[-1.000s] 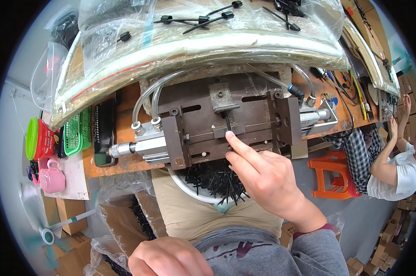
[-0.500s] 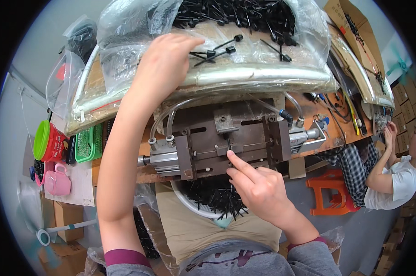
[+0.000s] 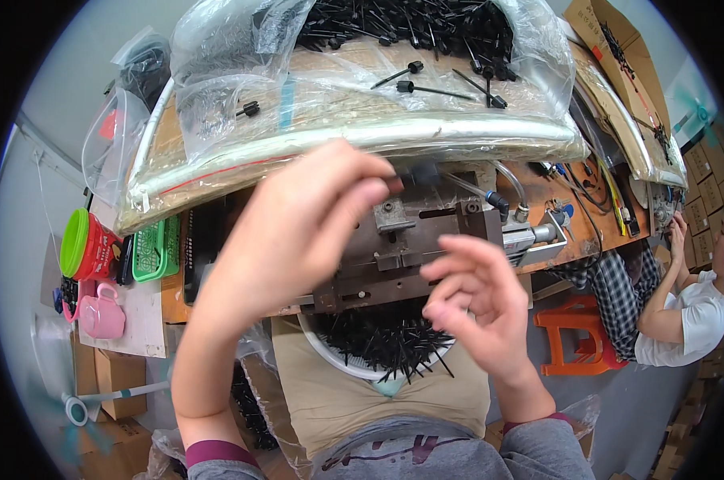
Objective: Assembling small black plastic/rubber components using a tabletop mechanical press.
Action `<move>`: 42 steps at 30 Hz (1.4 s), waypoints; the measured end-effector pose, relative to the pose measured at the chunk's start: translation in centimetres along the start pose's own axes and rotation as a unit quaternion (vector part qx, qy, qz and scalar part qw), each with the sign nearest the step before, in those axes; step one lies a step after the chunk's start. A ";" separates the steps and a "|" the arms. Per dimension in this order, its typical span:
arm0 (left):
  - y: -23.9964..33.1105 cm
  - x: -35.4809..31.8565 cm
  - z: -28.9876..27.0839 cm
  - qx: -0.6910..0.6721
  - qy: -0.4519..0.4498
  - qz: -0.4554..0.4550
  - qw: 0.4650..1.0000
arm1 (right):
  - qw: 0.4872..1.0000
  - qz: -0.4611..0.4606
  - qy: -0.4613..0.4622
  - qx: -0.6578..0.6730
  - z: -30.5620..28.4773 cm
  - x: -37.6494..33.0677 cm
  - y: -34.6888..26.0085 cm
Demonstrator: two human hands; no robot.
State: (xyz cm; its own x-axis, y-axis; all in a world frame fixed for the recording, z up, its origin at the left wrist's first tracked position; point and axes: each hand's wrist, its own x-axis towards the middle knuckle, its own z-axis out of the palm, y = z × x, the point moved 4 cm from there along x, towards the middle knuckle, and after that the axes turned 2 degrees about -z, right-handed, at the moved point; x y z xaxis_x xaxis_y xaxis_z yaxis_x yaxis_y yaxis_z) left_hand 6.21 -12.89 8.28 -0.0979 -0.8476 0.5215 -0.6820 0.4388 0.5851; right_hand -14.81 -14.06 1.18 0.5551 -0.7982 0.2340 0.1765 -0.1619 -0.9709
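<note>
One padded rim (image 3: 458, 126) between fixture (image 3: 391, 214) and black parts (image 3: 406, 86)

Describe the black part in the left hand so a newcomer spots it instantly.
Start at the plastic-covered tray across the top, then move down to the brown metal fixture. Over the fixture's upper edge, the left hand holds a blurred black part. Unlike the loose parts on the tray, it is hand-held.

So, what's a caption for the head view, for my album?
Left hand holding a blurred black part over a metal machine, right hand half-open nearby.
</note>
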 end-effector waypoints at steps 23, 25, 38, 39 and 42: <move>1.4 -10.1 2.5 -0.457 0.102 -0.270 0.841 | 0.814 -0.242 -0.089 -0.520 2.6 -1.0 2.6; 1.6 -10.3 2.7 -0.472 0.127 -0.292 0.822 | 0.801 -0.244 -0.092 -0.539 3.0 -0.6 2.4; 2.8 -10.3 0.4 -0.144 0.127 -0.144 0.971 | 0.809 -0.199 -0.139 -0.536 2.2 2.6 -1.9; 2.9 -10.3 0.4 -0.087 0.115 -0.107 0.984 | 0.826 -0.209 -0.128 -0.508 1.5 4.2 -2.8; 2.8 -11.1 2.1 -0.052 0.119 -0.141 0.981 | 0.751 -0.303 0.024 -0.586 -1.3 9.7 -5.5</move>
State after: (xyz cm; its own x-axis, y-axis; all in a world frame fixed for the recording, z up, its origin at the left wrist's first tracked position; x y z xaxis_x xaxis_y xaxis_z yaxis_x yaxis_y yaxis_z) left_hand 3.83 -2.87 2.79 0.2647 -0.8513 0.4531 -0.5795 0.2351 0.7803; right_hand -11.49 -21.64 8.71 0.6267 -0.3876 0.6760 -0.4681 -0.8808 -0.0711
